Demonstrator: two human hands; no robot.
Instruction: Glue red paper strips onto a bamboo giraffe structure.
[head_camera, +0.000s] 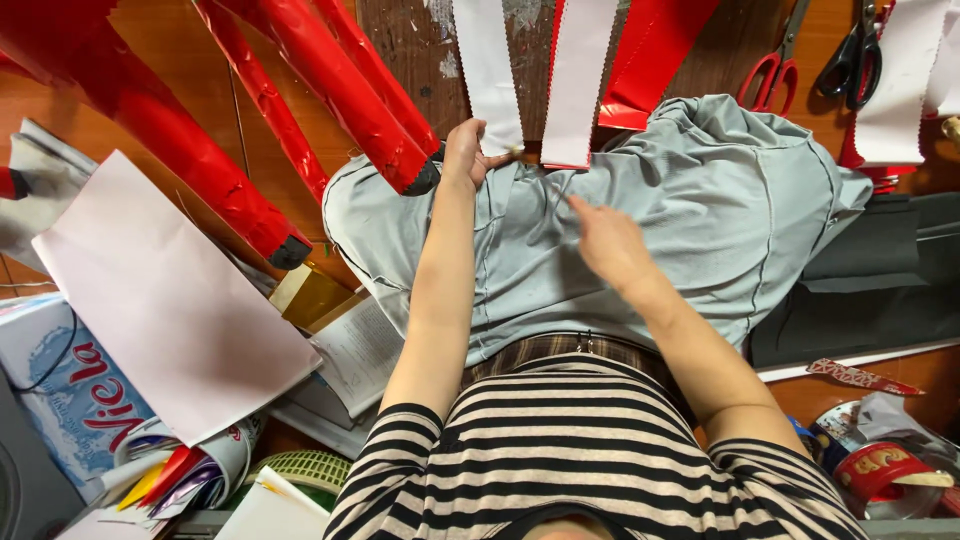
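The left hand (465, 152) is curled, its fingertips pinched on the lower end of a white paper strip (487, 70) with a zigzag edge, right where the strip meets the far hem of a grey cloth (700, 210). The right hand (608, 240) rests on the grey cloth nearer the person, fingers drawn together and pointing toward the left hand; a thin thread-like line runs from it, but I cannot tell whether the fingers actually grip anything.

The grey cloth covers the middle of a worn wooden table (170, 110), scuffed and paint-flecked. Beside the first strip, just past the cloth's far edge, hangs a second white strip (577, 80), red on its reverse, and then a folded red sheet (650, 60). Left of the cloth lie several red foil-wrapped rolls (330, 90), fanned out with dark ends. Further left a large blank white sheet (170, 300) rests over a heap of papers and a printed blue-and-white carton (60, 390). Beyond the cloth's far right corner lie red-handled scissors (770, 75) and black-handled scissors (850, 60), then another white strip (900, 90). Right of the cloth sits a dark grey folded fabric (870, 290), and nearer the person a roll of tape (880, 465).
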